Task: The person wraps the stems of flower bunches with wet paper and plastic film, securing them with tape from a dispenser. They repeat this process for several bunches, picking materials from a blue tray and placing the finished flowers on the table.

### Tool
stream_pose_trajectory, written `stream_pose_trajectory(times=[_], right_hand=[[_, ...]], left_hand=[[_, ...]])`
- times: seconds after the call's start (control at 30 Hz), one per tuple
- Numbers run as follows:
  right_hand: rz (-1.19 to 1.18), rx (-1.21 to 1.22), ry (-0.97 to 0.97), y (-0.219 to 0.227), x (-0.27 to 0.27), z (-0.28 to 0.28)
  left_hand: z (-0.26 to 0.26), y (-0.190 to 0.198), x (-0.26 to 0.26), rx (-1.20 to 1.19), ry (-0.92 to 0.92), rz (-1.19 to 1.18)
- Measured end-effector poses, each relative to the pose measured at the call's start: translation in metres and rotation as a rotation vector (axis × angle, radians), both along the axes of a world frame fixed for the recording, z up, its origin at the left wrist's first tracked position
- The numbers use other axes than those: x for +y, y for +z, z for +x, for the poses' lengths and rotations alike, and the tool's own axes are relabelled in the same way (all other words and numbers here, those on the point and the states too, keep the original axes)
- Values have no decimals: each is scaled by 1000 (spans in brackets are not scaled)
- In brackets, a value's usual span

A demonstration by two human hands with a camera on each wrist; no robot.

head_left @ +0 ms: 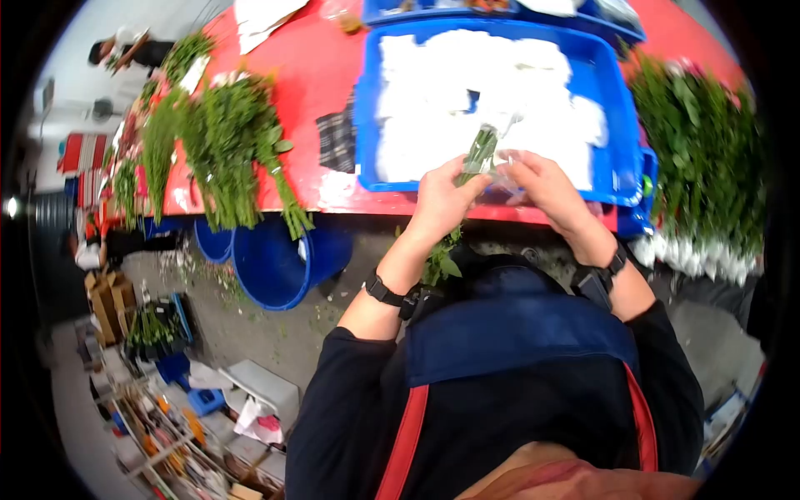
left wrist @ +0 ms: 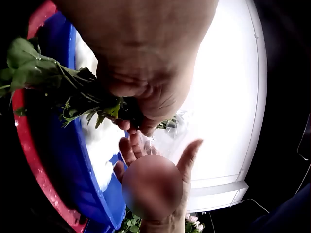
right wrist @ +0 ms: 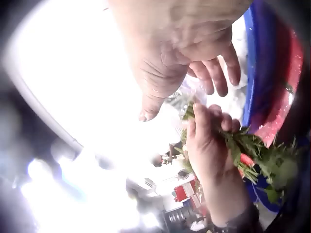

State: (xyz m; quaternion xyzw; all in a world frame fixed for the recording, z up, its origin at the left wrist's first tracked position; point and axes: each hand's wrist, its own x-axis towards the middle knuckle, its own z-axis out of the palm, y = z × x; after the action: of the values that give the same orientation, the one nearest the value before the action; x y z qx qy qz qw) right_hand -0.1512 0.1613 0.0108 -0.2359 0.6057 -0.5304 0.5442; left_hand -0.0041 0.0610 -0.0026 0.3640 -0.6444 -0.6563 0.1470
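Observation:
My left hand grips a bunch of green stems, its fingers curled round it in the right wrist view. The cut ends point away from me over a blue tray, and leaves hang out on the near side of the fist. Clear plastic surrounds the stem ends. Close beside it is my right hand, thumb spread and fingers loosely extended in both wrist views, fingertips right at the plastic. White, soft-looking wads fill the tray.
The tray stands on a red-covered table. Leafy bunches lie to the left; at right stand bunches with white-wrapped ends. Blue buckets sit on the floor below the table edge. Other people are at far left.

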Motion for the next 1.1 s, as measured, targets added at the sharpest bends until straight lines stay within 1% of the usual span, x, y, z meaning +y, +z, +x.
stream_pose_trajectory(times=[0.03,0.1,0.13,0.17,0.23,0.27,0.3,0.33,0.37,0.4,0.43,0.47,0.5,0.57,0.6,0.63,0.7,0.73,0.77,0.83,0.87,0.93,0.97,1.0,1.03,1.07,1.1], right_hand=[[-22,-30,-10,-1,10,-6],[-45,104,-17,-32,34,-20],[-122,435,-72,-46,47,-22],[-163,723,-71,-49,59,-25],[-8,1008,108,-45,82,-28],[-35,1011,39,-43,92,-28],[22,1125,153,-41,102,-37],[50,1085,247,-35,113,-46],[78,1040,340,-26,126,-54],[24,958,327,-35,142,-60],[-174,897,232,-38,163,-66],[-88,847,332,-23,183,-84],[-6,793,431,-10,201,-106],[190,806,-7,-53,243,-152],[299,941,-114,-57,257,-175],[409,1074,-221,-61,268,-197],[447,750,-80,-101,277,-232],[319,578,-85,-113,274,-237],[254,506,-124,-117,271,-239],[240,438,-167,-91,267,-232],[113,449,-211,-80,271,-223],[133,554,-147,-30,294,-191],[133,602,-112,-13,308,-174],[139,593,-71,-22,324,-163],[145,587,-29,-42,340,-156],[205,495,-140,-64,350,-153],[72,439,-256,-75,352,-153]], left_hand=[[-12,-3,12,-27,-48,4],[-32,3,33,-87,-144,5],[-39,-11,40,29,-135,86],[-45,-1,49,93,-174,278],[-64,6,70,83,-275,377],[-77,-6,84,0,-243,106],[-91,-13,98,-73,-208,-167],[-100,-14,109,-163,-175,-101],[-108,-14,117,-216,-238,-146],[-116,-18,127,-191,-255,-164],[-123,-22,137,-165,-266,-181],[-132,-15,144,-282,-345,-171],[-137,-23,153,-232,-390,-240],[-144,-44,168,-126,-463,-376],[-150,-42,176,-195,-539,-434],[-156,-36,187,-233,-604,-432],[-168,-50,206,-321,-812,-423],[-174,-60,215,-405,-859,-343],[-180,-77,225,-440,-906,-382],[-194,-102,237,-406,-1004,-371],[-204,-110,242,-444,-1049,-390],[-217,-107,249,-407,-986,-285],[-224,-104,251,-365,-956,-228],[-234,-88,252,-338,-941,-128],[-239,-71,252,-347,-942,69],[-241,-52,250,-384,-1027,184],[-242,-36,251,-424,-1109,303]])
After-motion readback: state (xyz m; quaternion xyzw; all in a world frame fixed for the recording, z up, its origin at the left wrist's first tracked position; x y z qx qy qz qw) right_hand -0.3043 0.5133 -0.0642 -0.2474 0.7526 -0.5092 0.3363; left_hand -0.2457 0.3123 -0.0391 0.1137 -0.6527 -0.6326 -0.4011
